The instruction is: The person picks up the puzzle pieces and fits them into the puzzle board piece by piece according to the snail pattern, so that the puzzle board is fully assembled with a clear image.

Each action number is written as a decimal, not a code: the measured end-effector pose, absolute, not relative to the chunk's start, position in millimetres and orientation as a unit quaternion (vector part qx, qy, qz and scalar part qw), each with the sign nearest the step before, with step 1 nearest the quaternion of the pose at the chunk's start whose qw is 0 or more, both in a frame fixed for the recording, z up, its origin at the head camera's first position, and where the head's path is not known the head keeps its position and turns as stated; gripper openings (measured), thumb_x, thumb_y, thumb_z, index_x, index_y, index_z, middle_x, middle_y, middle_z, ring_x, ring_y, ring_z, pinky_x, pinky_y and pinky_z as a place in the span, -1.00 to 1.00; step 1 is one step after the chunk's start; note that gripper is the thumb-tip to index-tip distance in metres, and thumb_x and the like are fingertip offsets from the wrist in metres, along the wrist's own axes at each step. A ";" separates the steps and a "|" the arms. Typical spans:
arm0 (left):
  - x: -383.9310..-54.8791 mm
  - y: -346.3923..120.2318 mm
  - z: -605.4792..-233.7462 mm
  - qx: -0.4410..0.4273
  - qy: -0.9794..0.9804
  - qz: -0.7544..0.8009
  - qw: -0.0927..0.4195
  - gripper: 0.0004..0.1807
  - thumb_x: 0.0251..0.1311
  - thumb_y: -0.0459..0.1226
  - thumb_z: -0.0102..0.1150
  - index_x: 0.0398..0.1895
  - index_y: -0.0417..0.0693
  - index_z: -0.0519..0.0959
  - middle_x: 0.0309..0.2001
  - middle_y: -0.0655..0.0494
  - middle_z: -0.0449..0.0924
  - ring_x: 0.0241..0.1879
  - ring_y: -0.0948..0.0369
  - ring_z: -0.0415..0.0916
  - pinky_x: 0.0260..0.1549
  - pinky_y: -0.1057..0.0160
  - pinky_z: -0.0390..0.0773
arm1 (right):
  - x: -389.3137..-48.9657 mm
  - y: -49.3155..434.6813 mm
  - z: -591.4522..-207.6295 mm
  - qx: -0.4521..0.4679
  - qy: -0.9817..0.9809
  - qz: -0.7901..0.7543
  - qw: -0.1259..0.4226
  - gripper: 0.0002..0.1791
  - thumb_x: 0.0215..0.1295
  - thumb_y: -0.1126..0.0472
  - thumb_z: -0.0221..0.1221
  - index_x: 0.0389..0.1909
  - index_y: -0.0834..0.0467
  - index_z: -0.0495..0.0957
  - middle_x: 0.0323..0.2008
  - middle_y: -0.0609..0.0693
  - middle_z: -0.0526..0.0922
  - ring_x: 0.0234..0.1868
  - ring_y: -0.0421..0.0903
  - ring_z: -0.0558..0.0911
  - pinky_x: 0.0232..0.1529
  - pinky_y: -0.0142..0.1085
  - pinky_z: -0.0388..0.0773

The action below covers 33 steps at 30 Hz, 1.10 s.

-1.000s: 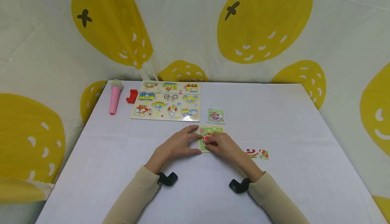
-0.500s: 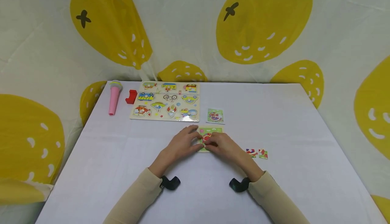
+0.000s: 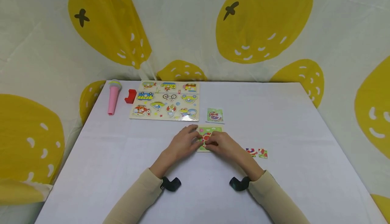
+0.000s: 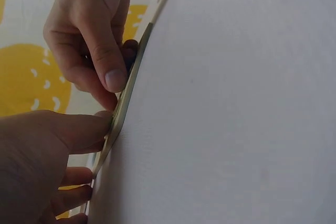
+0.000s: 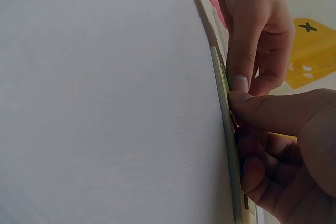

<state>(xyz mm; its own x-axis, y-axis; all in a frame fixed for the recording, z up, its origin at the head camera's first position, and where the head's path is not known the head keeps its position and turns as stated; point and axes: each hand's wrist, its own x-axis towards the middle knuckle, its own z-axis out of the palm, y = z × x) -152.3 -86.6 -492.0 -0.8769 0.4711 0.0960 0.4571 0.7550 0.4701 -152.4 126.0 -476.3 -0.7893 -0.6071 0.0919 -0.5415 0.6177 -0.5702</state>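
Observation:
A small square puzzle board [image 3: 215, 129] with a green and red picture lies mid-table between the hands. My left hand [image 3: 182, 145] touches its left side, thumb and fingers extended; in the left wrist view its thumb [image 4: 86, 130] presses on the board. From the right, my right hand [image 3: 228, 147] bends over the picture, its curled fingers and thumb pinching a puzzle piece that they mostly hide. In the right wrist view both thumbs come close together at the board [image 5: 226, 119]. Two loose puzzle pieces, one [image 3: 251, 152] beside another [image 3: 263, 153], lie by my right forearm.
A small picture card [image 3: 215, 115] lies just behind the board. Farther back are a large wooden vehicle puzzle [image 3: 166, 102], a red block [image 3: 130, 96] and a pink toy microphone [image 3: 113, 97]. A fruit-patterned cloth [image 3: 189, 31] hangs behind the white table [image 3: 292, 125].
My left thumb has moved in to the right, onto the board near the right hand's fingertips. The right hand stays over the picture with little motion.

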 end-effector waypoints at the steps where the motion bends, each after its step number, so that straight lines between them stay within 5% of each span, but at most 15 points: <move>1: -152.2 -86.3 -492.0 0.246 0.937 0.248 0.015 -0.71 0.29 -0.01 0.27 -0.07 0.04 0.69 0.36 -0.03 0.43 0.34 -0.04 0.43 0.30 -0.02 0.48 | -152.4 126.2 -475.8 -0.322 0.897 -0.298 0.056 -0.89 0.19 0.24 0.39 -0.28 0.16 0.78 -0.40 -0.08 0.67 -0.37 -0.27 0.51 -0.34 -0.45 0.49; 22: -153.3 -91.0 -494.1 0.257 0.932 0.255 0.033 -0.68 0.26 -0.02 0.31 -0.01 0.07 0.67 0.40 0.00 0.38 0.39 0.00 0.37 0.35 0.03 0.44 | -152.1 138.1 -466.5 -0.321 0.897 -0.299 0.052 -0.78 0.18 0.26 0.39 -0.16 0.20 0.70 -0.40 -0.11 0.62 -0.37 -0.27 0.49 -0.32 -0.43 0.49; 33: -154.2 -91.5 -493.6 0.257 0.932 0.253 0.036 -0.65 0.27 0.01 0.29 0.02 0.07 0.67 0.41 0.01 0.37 0.39 0.03 0.36 0.36 0.05 0.42 | -148.4 171.2 -443.8 -0.266 0.924 -0.269 0.060 -0.54 0.16 0.12 0.42 0.06 0.19 0.63 -0.10 0.03 0.63 -0.13 -0.04 0.60 -0.11 -0.21 0.59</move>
<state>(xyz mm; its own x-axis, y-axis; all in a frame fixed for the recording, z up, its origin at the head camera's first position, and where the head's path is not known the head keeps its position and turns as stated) -154.2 -91.5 -493.6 -0.8650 0.4979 0.0626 0.4611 0.7394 0.4906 -148.4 171.2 -443.8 -0.8514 -0.5236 0.0322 -0.4592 0.7141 -0.5284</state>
